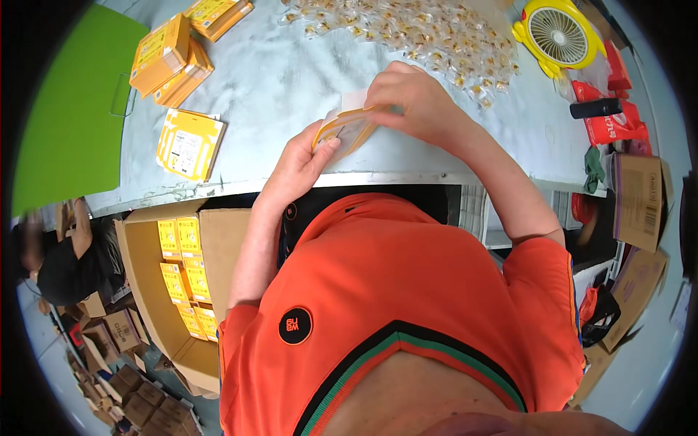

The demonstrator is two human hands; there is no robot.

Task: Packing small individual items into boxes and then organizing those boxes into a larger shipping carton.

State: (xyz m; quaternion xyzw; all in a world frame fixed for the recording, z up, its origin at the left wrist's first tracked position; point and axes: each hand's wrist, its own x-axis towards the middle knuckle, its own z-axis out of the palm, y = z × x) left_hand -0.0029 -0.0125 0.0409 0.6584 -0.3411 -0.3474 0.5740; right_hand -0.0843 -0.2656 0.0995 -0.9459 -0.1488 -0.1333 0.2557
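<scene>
My left hand (299, 163) holds a small yellow-edged carton (355, 134) above the near edge of the table, its thumb pressed on the pale inner side. The carton appears partly opened out, with a whitish flap sticking up at its far end. My right hand (413, 102) is closed at the carton's far right edge, fingers curled; their tips are partly hidden. Beyond it lies a wide spread of small clear bags (436, 45) with little golden-brown pieces inside. To the left, flat yellow-and-white cartons (185, 149) lie in a short stack.
More bundles of flat yellow cartons (161, 52) sit at the far left, beside a green board (73, 116). A yellow fan (558, 35) stands far right, near a black cylinder (596, 108). Below the table's left edge, an open cardboard box (142, 269) holds several filled yellow cartons.
</scene>
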